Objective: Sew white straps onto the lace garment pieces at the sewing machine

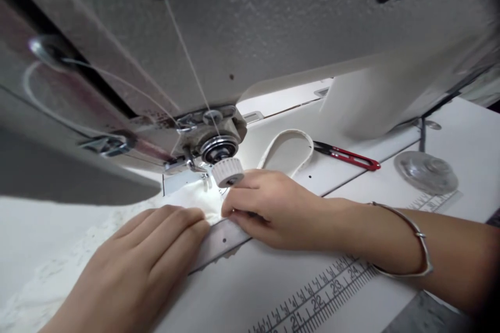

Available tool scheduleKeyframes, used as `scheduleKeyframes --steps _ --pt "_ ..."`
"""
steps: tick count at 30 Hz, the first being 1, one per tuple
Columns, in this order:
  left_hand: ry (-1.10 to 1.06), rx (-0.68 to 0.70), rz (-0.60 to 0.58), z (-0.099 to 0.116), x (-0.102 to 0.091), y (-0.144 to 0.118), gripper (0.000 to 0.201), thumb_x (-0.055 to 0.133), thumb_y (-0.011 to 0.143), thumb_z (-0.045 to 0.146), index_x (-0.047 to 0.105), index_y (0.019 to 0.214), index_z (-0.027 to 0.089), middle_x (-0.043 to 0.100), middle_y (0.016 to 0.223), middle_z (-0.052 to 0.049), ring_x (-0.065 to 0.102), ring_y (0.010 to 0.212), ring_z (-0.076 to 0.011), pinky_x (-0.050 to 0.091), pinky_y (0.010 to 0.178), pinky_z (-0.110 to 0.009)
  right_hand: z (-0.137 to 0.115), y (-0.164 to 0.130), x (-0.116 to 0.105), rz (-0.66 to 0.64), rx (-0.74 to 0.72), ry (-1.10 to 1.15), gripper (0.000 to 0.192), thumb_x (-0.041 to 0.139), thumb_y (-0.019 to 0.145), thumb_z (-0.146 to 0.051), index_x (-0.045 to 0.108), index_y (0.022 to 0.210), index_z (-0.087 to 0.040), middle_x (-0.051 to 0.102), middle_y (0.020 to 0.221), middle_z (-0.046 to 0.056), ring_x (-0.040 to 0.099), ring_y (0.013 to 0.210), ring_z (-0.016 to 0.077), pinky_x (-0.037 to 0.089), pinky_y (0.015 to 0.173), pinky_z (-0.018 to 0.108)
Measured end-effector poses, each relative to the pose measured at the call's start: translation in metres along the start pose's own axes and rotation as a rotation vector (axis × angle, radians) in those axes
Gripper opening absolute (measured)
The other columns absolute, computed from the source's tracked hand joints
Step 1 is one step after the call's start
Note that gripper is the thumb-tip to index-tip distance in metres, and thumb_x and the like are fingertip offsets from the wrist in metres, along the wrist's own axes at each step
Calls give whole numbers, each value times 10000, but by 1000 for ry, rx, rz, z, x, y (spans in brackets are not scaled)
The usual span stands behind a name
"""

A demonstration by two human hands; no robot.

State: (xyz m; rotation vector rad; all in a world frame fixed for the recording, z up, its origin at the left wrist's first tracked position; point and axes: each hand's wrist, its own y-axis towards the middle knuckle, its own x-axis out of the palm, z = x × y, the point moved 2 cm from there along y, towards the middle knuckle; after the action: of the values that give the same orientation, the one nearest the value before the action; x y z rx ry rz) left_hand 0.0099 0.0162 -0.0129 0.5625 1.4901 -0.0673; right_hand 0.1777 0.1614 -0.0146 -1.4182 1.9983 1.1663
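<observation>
Left hand: the left hand (144, 265) lies flat, palm down, on the white fabric (78, 250), fingers straight and close together, grasping nothing; the fingertips end just short of the needle area.
Right hand: the right hand (269, 208) rests on the table beside the presser foot, fingers curled inward and pinching the fabric's edge between thumb and fingertips (the exact contact point is partly hidden under the knuckles).
Fabric: white, with a lace-like texture, spread over the left part of the sewing table (242, 286) and running under the head of the sewing machine (250, 31); both hands touch it.
Machine: grey body fills the upper frame; a ribbed white knob (227, 171) sits just above the right hand, and a thread (187, 57) runs down to the tension discs.
Wrist: a thin metal bangle (420, 239) circles the right forearm.
Table items: a loop of white tape (289, 138) lies behind the right hand; red-handled thread snips (347, 156) lie just beside it; a clear round disc (425, 171) sits further right.
Markings: a printed ruler scale (324, 291) runs along the table's near edge.
</observation>
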Motion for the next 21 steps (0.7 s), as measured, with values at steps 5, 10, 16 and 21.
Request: scheduleKeyframes --steps 5,10,16,21 --pt "-48 -105 12 -2 5 1 243 470 958 262 598 1163 238 644 1034 -30 606 905 -203 461 804 -340 0 0 0 -39 44 -18 144 513 886 -115 650 931 -118 618 830 40 540 781 147 418 719 262" --pt "-225 -248 2 -6 4 13 183 450 963 324 615 1040 304 626 989 24 638 769 -123 492 640 -231 -1 2 0 -67 72 -14 152 515 874 -111 652 940 -110 630 857 42 558 817 156 423 765 273" --pt "-10 -156 60 0 4 11 179 453 965 264 597 1072 248 628 1025 -4 639 786 -164 473 643 -283 1 2 0 -34 86 -28 153 504 902 -124 647 959 -114 601 856 35 547 799 152 408 716 266" --pt "106 -11 76 5 2 10 242 449 926 127 607 1104 170 615 1069 -49 601 901 -199 448 759 -330 1 2 1 -66 50 -42 143 504 883 -98 634 936 -125 583 858 35 527 787 151 393 689 259"
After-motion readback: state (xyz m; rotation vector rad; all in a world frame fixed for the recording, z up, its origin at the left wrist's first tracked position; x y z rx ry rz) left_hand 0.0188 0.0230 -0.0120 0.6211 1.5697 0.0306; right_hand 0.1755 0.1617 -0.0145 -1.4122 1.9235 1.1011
